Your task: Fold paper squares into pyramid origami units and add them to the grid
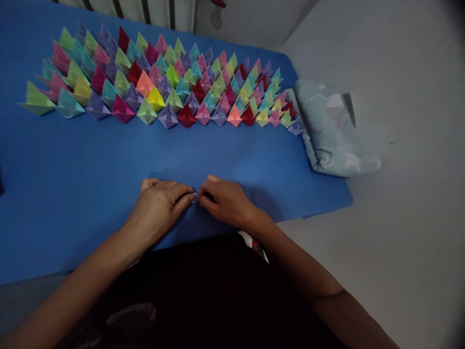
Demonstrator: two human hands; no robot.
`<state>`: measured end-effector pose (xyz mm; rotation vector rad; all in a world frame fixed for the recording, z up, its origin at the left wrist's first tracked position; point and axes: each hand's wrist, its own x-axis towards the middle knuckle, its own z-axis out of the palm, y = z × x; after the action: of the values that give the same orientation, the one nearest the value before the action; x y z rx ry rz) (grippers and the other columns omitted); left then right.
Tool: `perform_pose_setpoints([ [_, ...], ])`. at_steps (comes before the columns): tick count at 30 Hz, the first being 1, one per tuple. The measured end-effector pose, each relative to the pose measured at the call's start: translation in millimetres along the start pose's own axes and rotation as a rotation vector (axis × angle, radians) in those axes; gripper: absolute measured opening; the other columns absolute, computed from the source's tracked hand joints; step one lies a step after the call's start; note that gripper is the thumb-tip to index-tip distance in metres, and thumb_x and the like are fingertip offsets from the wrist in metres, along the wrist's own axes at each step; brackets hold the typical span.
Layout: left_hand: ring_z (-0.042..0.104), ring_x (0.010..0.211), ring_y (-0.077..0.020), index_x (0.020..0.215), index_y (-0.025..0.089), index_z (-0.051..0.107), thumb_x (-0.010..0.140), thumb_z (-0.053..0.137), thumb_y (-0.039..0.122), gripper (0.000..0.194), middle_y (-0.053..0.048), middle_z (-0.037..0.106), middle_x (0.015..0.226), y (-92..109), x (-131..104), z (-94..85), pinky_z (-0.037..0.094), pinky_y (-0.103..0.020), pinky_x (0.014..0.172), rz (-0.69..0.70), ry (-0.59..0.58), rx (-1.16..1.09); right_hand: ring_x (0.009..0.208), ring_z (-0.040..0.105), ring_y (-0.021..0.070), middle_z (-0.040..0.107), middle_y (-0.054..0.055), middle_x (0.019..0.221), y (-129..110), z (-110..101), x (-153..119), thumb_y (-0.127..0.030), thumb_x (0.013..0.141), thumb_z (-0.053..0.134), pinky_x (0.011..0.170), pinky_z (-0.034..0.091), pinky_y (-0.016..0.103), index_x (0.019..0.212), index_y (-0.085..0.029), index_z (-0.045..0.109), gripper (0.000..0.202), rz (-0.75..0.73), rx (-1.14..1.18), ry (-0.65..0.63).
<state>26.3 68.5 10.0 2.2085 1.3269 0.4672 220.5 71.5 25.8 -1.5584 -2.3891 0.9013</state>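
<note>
Low in the head view, my left hand (160,203) and my right hand (225,199) meet over a blue surface. Between their fingertips is a small pale purple piece of paper (195,196), mostly hidden by the fingers. Both hands pinch it from opposite sides, so its folded shape cannot be made out. Beyond the hands, several rows of folded paper boats (167,116) stand close together in green, blue, purple, pink, red and yellow.
The blue surface (119,155) reaches a rounded corner at the right. A folded grey-blue patterned cloth (332,135) lies beside the boats, over the right edge. White bars (160,13) stand behind the far edge, and a pale wall or floor (407,203) fills the right side.
</note>
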Motion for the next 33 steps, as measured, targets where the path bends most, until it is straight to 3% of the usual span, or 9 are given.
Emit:
perform_pose_setpoints([
  [6,0.069,0.083,-0.0199,0.090,0.027,0.075,0.098,0.054,0.031,0.023,0.002,0.078,0.087,-2.2,4.5,-0.1,0.035,-0.041,0.089,0.024,-0.055,0.064,0.072,0.050,0.0120,0.058,0.000,0.084,3.3,-1.0,2.3,-0.024,0.094,0.057,0.066,0.033,0.026,0.084,-0.019,0.065,0.014,0.008,0.061,-0.002],
  [12,0.069,0.087,-0.0199,0.097,0.028,0.074,0.099,0.052,0.033,0.022,0.002,0.078,0.091,2.3,3.2,-1.3,0.034,-0.041,0.092,-0.025,-0.062,0.088,0.083,0.057,0.0128,0.062,0.002,0.094,14.9,2.4,-2.1,-0.025,0.094,0.062,0.074,0.040,0.025,0.091,-0.019,0.065,0.007,-0.095,0.159,0.069],
  [18,0.068,0.085,-0.0201,0.093,0.026,0.073,0.099,0.051,0.034,0.024,0.002,0.077,0.088,4.1,1.4,-1.8,0.034,-0.042,0.093,-0.034,-0.049,0.100,0.095,0.061,0.0143,0.066,0.003,0.097,25.3,3.9,-6.0,-0.012,0.092,0.059,0.084,0.046,0.026,0.092,-0.018,0.066,0.009,-0.220,0.291,0.111],
  [27,0.068,0.080,-0.0202,0.089,0.025,0.071,0.097,0.050,0.035,0.025,0.001,0.075,0.081,5.2,0.5,-0.7,0.036,-0.043,0.092,-0.021,-0.010,0.124,0.091,0.059,0.0159,0.063,0.006,0.103,13.3,0.9,-3.8,-0.021,0.099,0.048,0.079,0.042,0.028,0.093,-0.017,0.062,0.016,-0.067,0.067,-0.023],
  [33,0.066,0.077,-0.0197,0.086,0.025,0.069,0.096,0.050,0.035,0.024,0.001,0.073,0.078,5.5,0.4,-0.5,0.036,-0.044,0.092,-0.025,-0.009,0.116,0.082,0.055,0.0143,0.060,0.003,0.096,7.4,-0.6,-1.7,-0.020,0.097,0.049,0.073,0.037,0.027,0.091,-0.019,0.061,0.014,-0.012,0.037,-0.022],
])
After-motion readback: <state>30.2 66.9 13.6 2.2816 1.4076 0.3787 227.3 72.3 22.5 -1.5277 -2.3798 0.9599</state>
